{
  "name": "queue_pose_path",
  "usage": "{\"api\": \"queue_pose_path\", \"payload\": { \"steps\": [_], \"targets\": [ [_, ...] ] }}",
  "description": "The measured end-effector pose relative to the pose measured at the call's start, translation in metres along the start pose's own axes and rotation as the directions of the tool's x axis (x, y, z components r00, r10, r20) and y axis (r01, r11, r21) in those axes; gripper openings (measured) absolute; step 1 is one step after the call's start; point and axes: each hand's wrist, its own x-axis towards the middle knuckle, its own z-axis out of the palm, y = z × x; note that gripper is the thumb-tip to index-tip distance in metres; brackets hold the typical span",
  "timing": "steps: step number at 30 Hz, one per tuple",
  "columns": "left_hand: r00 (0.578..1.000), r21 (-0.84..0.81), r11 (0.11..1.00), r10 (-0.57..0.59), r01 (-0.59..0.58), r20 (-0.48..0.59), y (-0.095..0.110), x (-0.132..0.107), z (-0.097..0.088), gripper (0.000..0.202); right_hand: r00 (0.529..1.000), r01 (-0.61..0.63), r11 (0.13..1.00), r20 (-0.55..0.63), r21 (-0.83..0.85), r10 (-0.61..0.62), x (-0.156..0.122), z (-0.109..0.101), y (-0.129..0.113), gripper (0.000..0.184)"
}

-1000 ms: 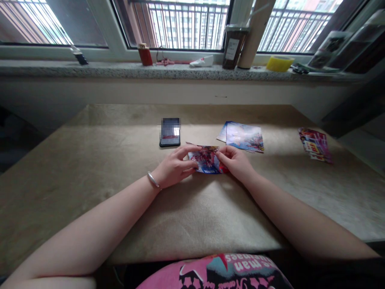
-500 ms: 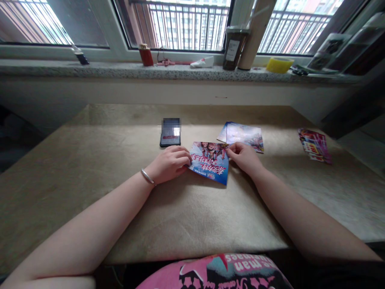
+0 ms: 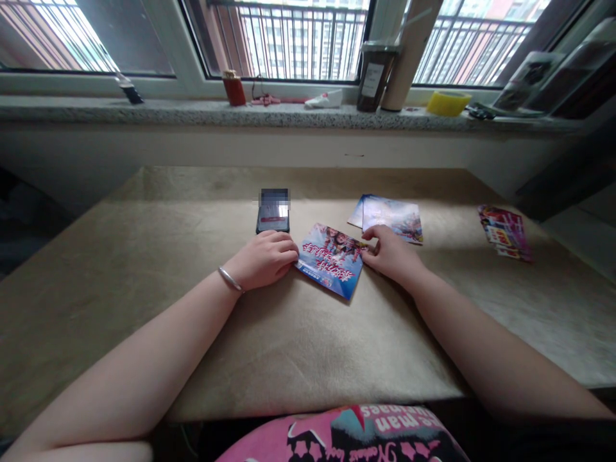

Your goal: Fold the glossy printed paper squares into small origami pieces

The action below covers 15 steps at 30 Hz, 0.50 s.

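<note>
A glossy blue leaflet [image 3: 328, 264] with red-and-white lettering and printed figures lies turned at an angle on the table before me. At its left corner, my left hand [image 3: 264, 260] is closed, with the fingertips on the edge. My right hand [image 3: 391, 253] has its thumb and forefinger around the right corner, slightly parted. Just behind my left hand is a dark phone [image 3: 273, 215]. Beyond my right hand lie overlapping glossy leaflets [image 3: 394, 217], blue and pale.
On the right of the tan table [image 3: 298, 359] lies a fanned bunch of red-purple cards [image 3: 505, 234]. The sill behind carries a red lighter-like object [image 3: 233, 88], a dark container [image 3: 375, 80] and a yellow tape roll [image 3: 447, 104].
The leaflet has turned clockwise and now lies flatter. My left hand has shifted a little left and nearer the phone. My right forefinger has lifted away from the thumb.
</note>
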Motion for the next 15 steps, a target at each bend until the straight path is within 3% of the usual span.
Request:
{"api": "queue_pose_path", "payload": {
  "steps": [3,7,10,15],
  "targets": [
    [1.0,0.023,1.0,-0.011,0.011,0.003,0.003,0.0,-0.001,0.017,0.986,0.16,0.984,0.024,0.076,-0.162,0.0,0.001,0.001,0.033],
    [1.0,0.045,0.999,-0.016,0.017,-0.011,0.004,0.0,0.0,0.022,0.927,0.368,0.929,0.068,0.033,-0.369,-0.002,-0.002,-0.001,0.023],
    [0.999,0.038,0.999,-0.026,0.028,-0.029,0.0,-0.001,0.003,0.023,0.888,0.455,0.89,0.085,-0.02,-0.452,-0.002,-0.005,-0.002,0.028],
    [0.994,0.002,0.995,-0.104,0.105,-0.029,-0.008,-0.004,0.008,0.024,0.824,0.529,0.842,0.175,0.107,-0.54,-0.002,-0.007,-0.003,0.049]
  ]
}}
